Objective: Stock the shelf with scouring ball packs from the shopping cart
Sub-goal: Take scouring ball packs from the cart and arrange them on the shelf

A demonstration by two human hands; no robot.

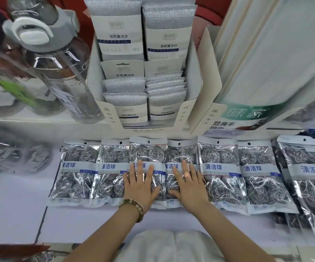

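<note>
- Left hand (pixel 139 184) and right hand (pixel 188 188) lie flat, fingers straight and spread, holding nothing.
- Both press on the row of scouring ball packs (pixel 219 167) lying on the white shelf (pixel 20 214).
- Behind stands a cardboard box (pixel 192 69) of cleaning pads.

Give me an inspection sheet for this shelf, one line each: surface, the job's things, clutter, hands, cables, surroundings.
Surface: white shelf, bare in front of the packs.
Job's things: scouring ball packs, seven lying flat in a row with edges overlapping; more show beneath at the far right.
Clutter: nothing seen on this shelf level.
Hands: left hand lies flat, fingers spread, on the third pack from the left; right hand lies flat on the fourth pack.
Cables: nothing seen.
Surroundings: on the level above, a display box of grey cleaning pads, clear bottles on the left, tall white packages on the right.
</note>
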